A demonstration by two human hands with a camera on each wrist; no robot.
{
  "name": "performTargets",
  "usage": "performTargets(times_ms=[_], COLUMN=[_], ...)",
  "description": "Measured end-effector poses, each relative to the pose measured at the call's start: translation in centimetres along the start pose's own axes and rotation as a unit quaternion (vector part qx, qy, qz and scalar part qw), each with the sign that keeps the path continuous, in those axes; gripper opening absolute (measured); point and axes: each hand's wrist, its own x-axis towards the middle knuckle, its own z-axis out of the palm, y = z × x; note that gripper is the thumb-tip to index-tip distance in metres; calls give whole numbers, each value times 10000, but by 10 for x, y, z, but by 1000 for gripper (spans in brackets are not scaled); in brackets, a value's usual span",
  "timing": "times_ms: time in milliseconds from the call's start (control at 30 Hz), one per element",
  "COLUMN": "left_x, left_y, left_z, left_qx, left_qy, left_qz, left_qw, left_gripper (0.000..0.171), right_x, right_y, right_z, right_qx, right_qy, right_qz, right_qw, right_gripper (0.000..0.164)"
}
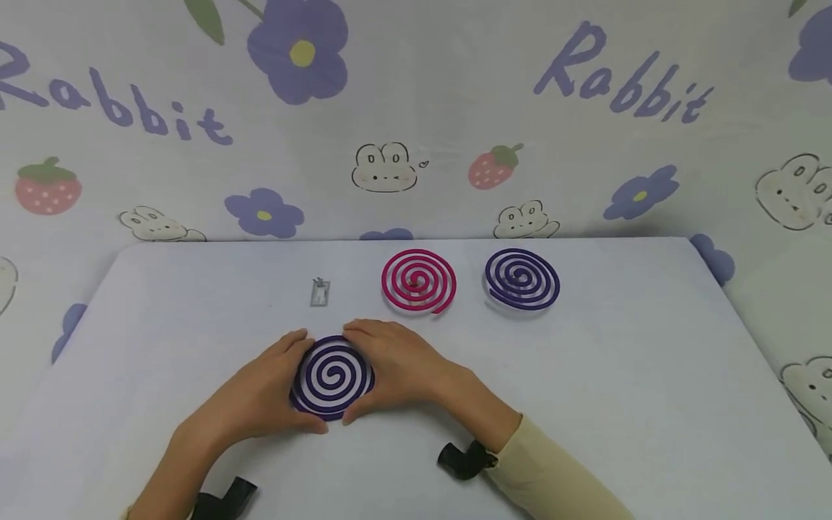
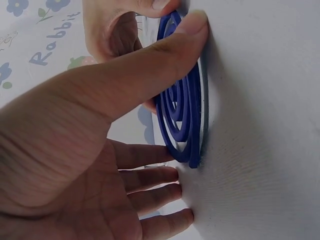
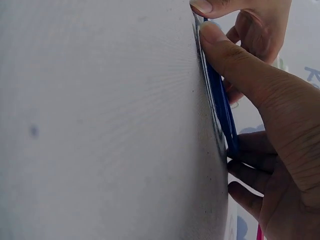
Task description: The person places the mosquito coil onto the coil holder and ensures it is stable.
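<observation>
Both hands are round a dark blue mosquito coil (image 1: 333,375), which lies flat, close over the white table. My left hand (image 1: 269,393) holds its left rim, thumb at the near edge and fingers at the far side. From the right, my right hand (image 1: 399,365) grips the opposite rim in the same way. In the left wrist view the coil (image 2: 192,120) shows edge-on beside the thumb. The right wrist view shows the blue coil (image 3: 220,102) as a thin edge between thumb and fingers.
Behind the hands stands a small metal coil holder (image 1: 320,292). To its right are a pink mosquito coil (image 1: 419,280) and another dark blue coil (image 1: 522,279), both raised off the table (image 1: 617,361). A patterned cloth (image 1: 435,94) hangs behind the table's far edge.
</observation>
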Motion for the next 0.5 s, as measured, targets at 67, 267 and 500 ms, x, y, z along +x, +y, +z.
performTargets(times_ms=[67,267,500], left_x=[0,-1,0], left_y=[0,-2,-1], left_z=[0,0,-3], left_qx=[-32,-111,-120], left_qy=[23,115,248], left_qz=[48,192,80], left_qw=[10000,9997,9996], left_gripper=[119,117,121], right_x=[0,0,0], right_y=[1,3,1], right_z=[0,1,-4], right_qx=[3,122,269], right_qy=[37,140,186], right_qz=[-14,-161,-85], right_qw=[10000,9997,9994], right_gripper=[115,114,115])
